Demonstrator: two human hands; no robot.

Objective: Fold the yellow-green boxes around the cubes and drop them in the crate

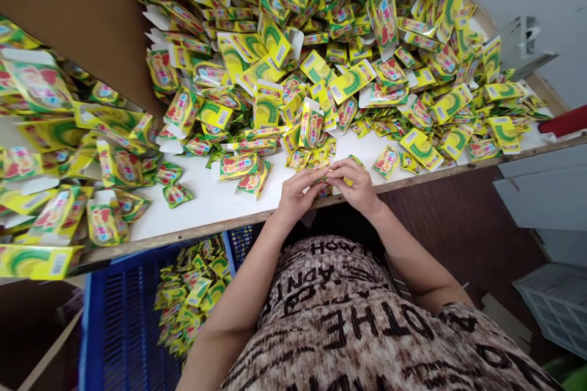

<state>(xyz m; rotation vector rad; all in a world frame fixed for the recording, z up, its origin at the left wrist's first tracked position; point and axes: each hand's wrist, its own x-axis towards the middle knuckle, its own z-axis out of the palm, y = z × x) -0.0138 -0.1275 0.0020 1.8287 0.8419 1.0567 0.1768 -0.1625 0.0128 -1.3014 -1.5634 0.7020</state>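
Note:
Close together at the table's front edge, my left hand [300,192] and my right hand [353,184] are both closed, fingertips pinched on a small yellow-green packet [326,181]. Fingers cover most of it, so whether it is a sachet or a little carton is hard to tell. Just beyond the fingers lie several small yellow sachets [299,159] on the white table top. A small yellow carton [311,124] stands behind them. To the left of my left hand, another carton [239,166] lies flat, partly over a second one.
A big heap of yellow-green cartons [270,67] covers the back of the table [202,211]. A brown cardboard panel [87,18] divides it from a left-hand pile [41,140]. Below the edge, a blue crate [123,311] holds sachets. A red object [564,122] lies at the right.

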